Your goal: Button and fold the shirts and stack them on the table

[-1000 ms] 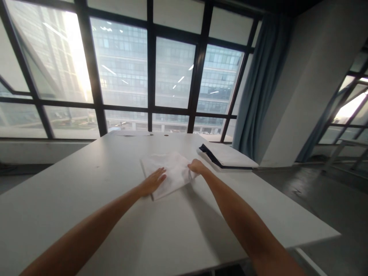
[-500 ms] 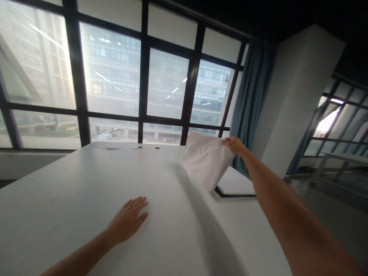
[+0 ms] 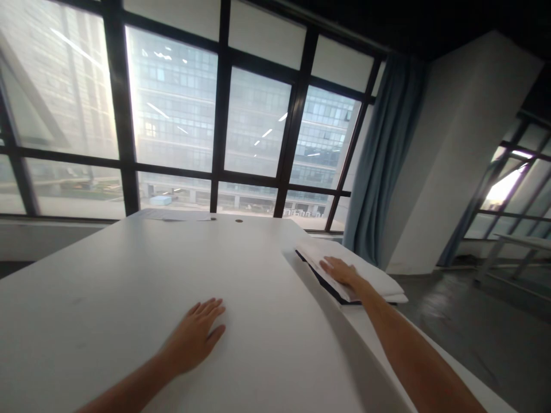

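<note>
Fabric stack (image 3: 376,274) lies at four o'clock beneath the right hand (image 3: 343,271), grip spread; left hand (image 3: 191,337), grip spread too, rests on the tabletop (image 3: 258,275) at seven o'clock.

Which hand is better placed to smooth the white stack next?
Right, probably: the right hand rests on the white stack, fingers spread. The left hand is palm-down at the table, well apart from it.

Hazy daylight enters through the windows (image 3: 172,137); the ceiling (image 3: 430,20) is dark. White reflections (image 3: 158,110) streak the panes. A soft shadow (image 3: 359,355) crosses the table (image 3: 129,298). Wide-angle distortion stretches the edges; fine detail smears.
</note>
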The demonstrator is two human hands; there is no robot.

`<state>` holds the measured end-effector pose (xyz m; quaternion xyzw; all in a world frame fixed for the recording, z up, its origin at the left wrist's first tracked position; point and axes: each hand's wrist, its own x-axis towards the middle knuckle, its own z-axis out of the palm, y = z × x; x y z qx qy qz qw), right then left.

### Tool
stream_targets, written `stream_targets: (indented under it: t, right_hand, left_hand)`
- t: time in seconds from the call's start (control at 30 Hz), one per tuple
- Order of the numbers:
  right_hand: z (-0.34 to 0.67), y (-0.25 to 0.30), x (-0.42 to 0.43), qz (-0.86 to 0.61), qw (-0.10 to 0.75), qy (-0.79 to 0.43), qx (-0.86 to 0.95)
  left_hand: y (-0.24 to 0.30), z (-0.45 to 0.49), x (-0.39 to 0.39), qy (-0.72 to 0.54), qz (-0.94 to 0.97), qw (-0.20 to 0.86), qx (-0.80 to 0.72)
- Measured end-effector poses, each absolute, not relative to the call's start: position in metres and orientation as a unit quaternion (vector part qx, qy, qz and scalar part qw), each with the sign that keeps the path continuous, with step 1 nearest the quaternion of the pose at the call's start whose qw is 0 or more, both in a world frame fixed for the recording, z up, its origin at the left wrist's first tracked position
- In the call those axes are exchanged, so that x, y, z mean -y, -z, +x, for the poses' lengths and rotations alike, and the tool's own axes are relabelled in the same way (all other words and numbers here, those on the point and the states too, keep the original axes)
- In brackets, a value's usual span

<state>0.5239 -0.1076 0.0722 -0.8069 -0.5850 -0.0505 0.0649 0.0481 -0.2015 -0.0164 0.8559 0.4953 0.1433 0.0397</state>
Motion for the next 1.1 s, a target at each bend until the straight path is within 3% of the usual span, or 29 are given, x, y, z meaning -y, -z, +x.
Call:
stream_targets:
  t: [0.1, 0.23, 0.5, 1.1]
  right_hand:
    - [0.498, -0.065, 0.112, -0.785, 0.04, 0.03, 0.618]
    - [0.417, -0.056, 0.138, -0.744, 0.116, 0.1, 0.651]
    - [0.222, -0.007, 0.193, -0.569, 0.108, -0.026, 0.815]
    - [0.211, 0.019, 0.186, -0.596, 0.106, -0.054, 0.794]
  left_hand:
    - [0.017, 0.047, 0.202, -0.141, 0.859, 0.035, -0.492]
    - [0.019, 0.047, 0.202, -0.144, 0.859, 0.025, -0.49]
    - [0.017, 0.038, 0.185, -0.166, 0.812, -0.007, -0.559]
    - [0.029, 0.024, 0.186, -0.094, 0.803, -0.038, -0.587]
